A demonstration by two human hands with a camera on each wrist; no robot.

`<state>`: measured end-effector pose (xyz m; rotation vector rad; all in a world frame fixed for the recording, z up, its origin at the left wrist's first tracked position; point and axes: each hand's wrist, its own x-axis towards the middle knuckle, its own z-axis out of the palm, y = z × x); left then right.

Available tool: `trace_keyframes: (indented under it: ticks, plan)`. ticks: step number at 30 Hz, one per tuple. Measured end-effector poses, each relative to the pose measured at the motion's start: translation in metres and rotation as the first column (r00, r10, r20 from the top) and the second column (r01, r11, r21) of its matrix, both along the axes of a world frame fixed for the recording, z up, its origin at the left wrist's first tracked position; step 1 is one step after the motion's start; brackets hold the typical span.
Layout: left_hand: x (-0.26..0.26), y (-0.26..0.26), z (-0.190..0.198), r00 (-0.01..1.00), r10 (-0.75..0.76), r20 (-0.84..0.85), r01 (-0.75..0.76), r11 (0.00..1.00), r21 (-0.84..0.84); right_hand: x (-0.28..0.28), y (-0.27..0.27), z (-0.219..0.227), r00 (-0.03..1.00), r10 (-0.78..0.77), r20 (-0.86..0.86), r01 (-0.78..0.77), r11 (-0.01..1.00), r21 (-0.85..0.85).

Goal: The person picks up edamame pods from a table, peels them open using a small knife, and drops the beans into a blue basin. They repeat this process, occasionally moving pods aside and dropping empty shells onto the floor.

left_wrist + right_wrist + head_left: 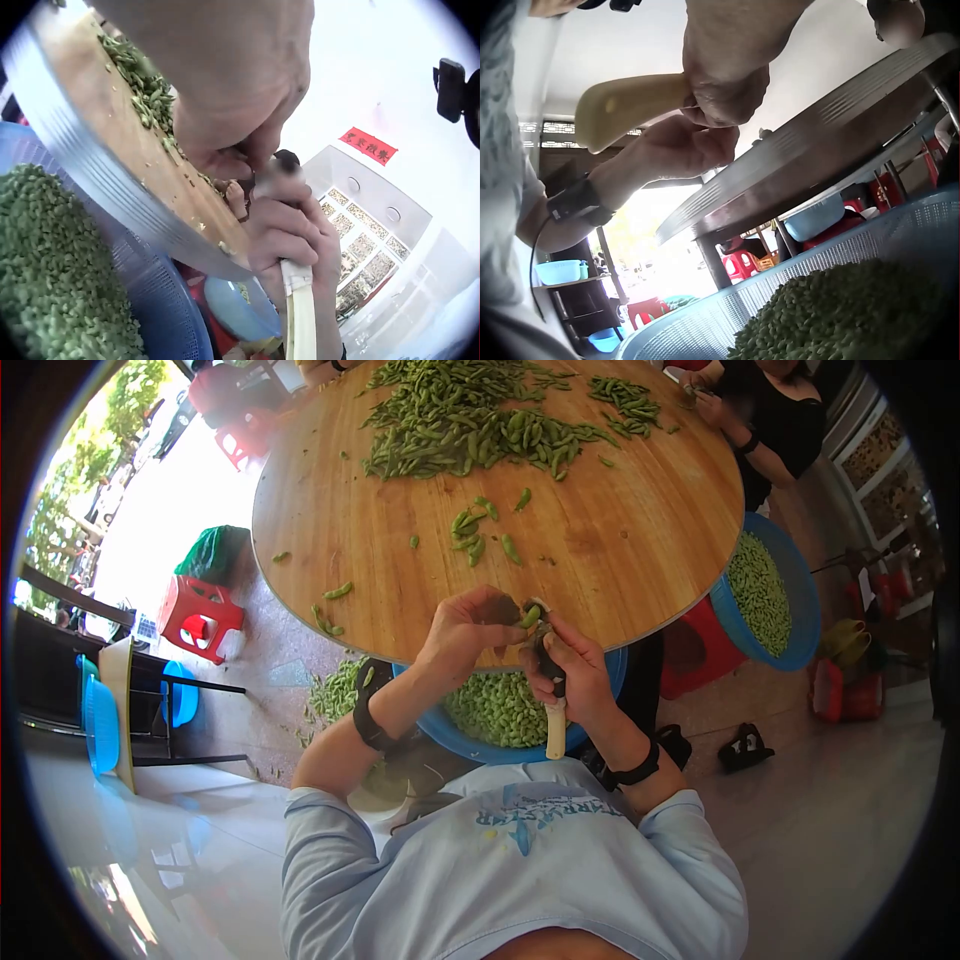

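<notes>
Over the near edge of the round wooden table (620,550), my two hands meet around a green bean pod (530,616). My left hand (465,632) pinches the pod with thumb and fingers. My right hand (580,665) grips a tool with a cream handle (556,732), which points down toward my body; its working end is hidden among the fingers. The handle (622,109) also sticks out of the fist in the right wrist view. Below the hands, a blue basket (180,315) holds shelled green beans (500,708).
A large heap of pods (470,420) covers the table's far side, with loose pods (467,530) nearer. Another blue basin (805,625) of beans stands right. Pods or husks (335,695) litter the floor near a red stool (200,615). Another person (770,420) sits across.
</notes>
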<state>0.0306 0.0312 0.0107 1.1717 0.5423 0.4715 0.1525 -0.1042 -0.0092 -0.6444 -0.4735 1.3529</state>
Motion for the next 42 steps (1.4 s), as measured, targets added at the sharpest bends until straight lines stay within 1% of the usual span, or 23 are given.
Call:
trace_keyframes:
  ticks: [2, 5, 9, 12, 15, 17, 21, 23, 24, 26, 27, 29, 30, 31, 32, 33, 34, 35, 36, 38, 40, 41, 42]
  plan:
    - [-0.001, -0.001, 0.002, 0.999, -0.031, -0.039, 0.028, 0.997, -0.078, -0.001, 0.001, 0.001, 0.999, -0.005, 0.043, 0.005, 1.000, -0.001]
    - [-0.004, 0.000, -0.002, 0.997, -0.049, -0.059, 0.047, 0.998, -0.046, 0.001, 0.001, -0.009, 0.998, 0.038, 0.051, -0.038, 0.999, 0.005]
    - [-0.005, 0.000, -0.003, 0.999, -0.042, -0.027, 0.040, 0.997, -0.065, -0.001, 0.002, 0.002, 0.995, 0.039, 0.094, -0.038, 0.999, -0.013]
    - [-0.005, 0.000, -0.004, 0.998, -0.050, -0.025, 0.049, 0.998, -0.043, -0.002, 0.002, 0.001, 0.998, 0.037, 0.043, -0.036, 0.999, -0.023]
    - [-0.005, 0.000, -0.006, 0.999, -0.038, -0.025, 0.038, 0.999, -0.024, 0.000, 0.002, -0.004, 0.994, 0.024, 0.109, -0.026, 1.000, 0.012]
    - [-0.006, 0.001, -0.008, 0.998, -0.049, 0.047, 0.053, 0.995, -0.079, 0.002, 0.002, -0.005, 0.992, 0.040, 0.121, -0.038, 0.999, -0.021]
    - [-0.011, 0.006, -0.013, 0.992, -0.116, 0.058, 0.124, 0.981, -0.152, 0.001, 0.000, 0.000, 0.976, 0.025, 0.216, -0.020, 1.000, -0.025]
    - [-0.011, 0.006, -0.008, 0.988, -0.130, 0.080, 0.147, 0.951, -0.272, 0.001, 0.000, 0.001, 0.996, 0.076, 0.046, -0.075, 0.997, -0.025]
    - [-0.012, 0.009, -0.011, 0.989, -0.126, 0.082, 0.143, 0.952, -0.270, 0.001, 0.001, 0.001, 0.996, 0.080, 0.047, -0.079, 0.997, -0.024]
    - [-0.014, 0.016, -0.018, 0.905, -0.313, 0.286, 0.408, 0.829, -0.382, 0.004, 0.000, 0.000, 0.979, 0.181, -0.098, -0.178, 0.983, 0.036]
    - [-0.015, 0.015, -0.018, 0.906, -0.311, 0.287, 0.406, 0.831, -0.381, 0.005, -0.001, 0.001, 0.978, 0.183, -0.097, -0.180, 0.983, 0.036]
    - [-0.016, 0.013, -0.017, 0.891, -0.331, 0.311, 0.449, 0.746, -0.492, 0.006, -0.004, 0.004, 0.944, 0.239, -0.228, -0.237, 0.971, 0.037]
    - [-0.015, 0.010, -0.015, 0.892, -0.327, 0.313, 0.447, 0.749, -0.490, 0.006, -0.004, 0.003, 0.943, 0.244, -0.225, -0.242, 0.970, 0.037]
    - [-0.013, 0.006, -0.013, 0.956, -0.287, 0.064, 0.293, 0.945, -0.144, 0.006, -0.003, 0.000, 0.953, 0.178, -0.243, -0.194, 0.980, -0.042]
    - [-0.011, 0.003, -0.010, 0.981, -0.130, -0.146, 0.166, 0.949, 0.267, 0.006, -0.001, 0.000, 0.960, 0.114, -0.254, -0.148, 0.982, -0.118]
    - [-0.010, 0.002, -0.008, 0.983, -0.117, -0.143, 0.154, 0.948, 0.279, 0.006, 0.000, 0.000, 0.960, 0.128, -0.249, -0.159, 0.981, -0.107]
    - [-0.010, 0.001, -0.006, 0.989, -0.054, -0.136, 0.130, 0.749, 0.650, 0.005, 0.000, 0.000, 0.955, 0.130, -0.268, -0.163, 0.981, -0.102]
    - [-0.013, -0.002, -0.004, 0.994, 0.010, -0.112, 0.098, 0.417, 0.904, 0.003, -0.002, -0.001, 0.947, 0.139, -0.289, -0.173, 0.980, -0.097]
    - [-0.015, -0.005, -0.004, 0.993, 0.044, -0.109, 0.082, 0.404, 0.911, 0.002, -0.004, -0.002, 0.943, 0.175, -0.284, -0.205, 0.975, -0.081]
    - [-0.018, -0.009, -0.005, 0.999, 0.015, -0.052, 0.050, 0.103, 0.993, 0.002, -0.004, -0.004, 0.934, 0.130, -0.334, -0.173, 0.980, -0.101]
    - [-0.023, -0.013, -0.007, 0.998, 0.036, -0.061, 0.057, 0.097, 0.994, -0.001, -0.006, -0.001, 0.943, 0.117, -0.312, -0.160, 0.980, -0.115]
    - [-0.023, -0.015, -0.005, 0.995, 0.082, -0.052, 0.047, 0.070, 0.996, -0.002, -0.006, 0.001, 0.938, 0.169, -0.302, -0.204, 0.975, -0.088]
    - [-0.021, -0.016, -0.003, 0.999, 0.047, -0.004, -0.007, 0.221, 0.975, -0.004, -0.007, 0.003, 0.964, 0.131, -0.230, -0.158, 0.982, -0.101]
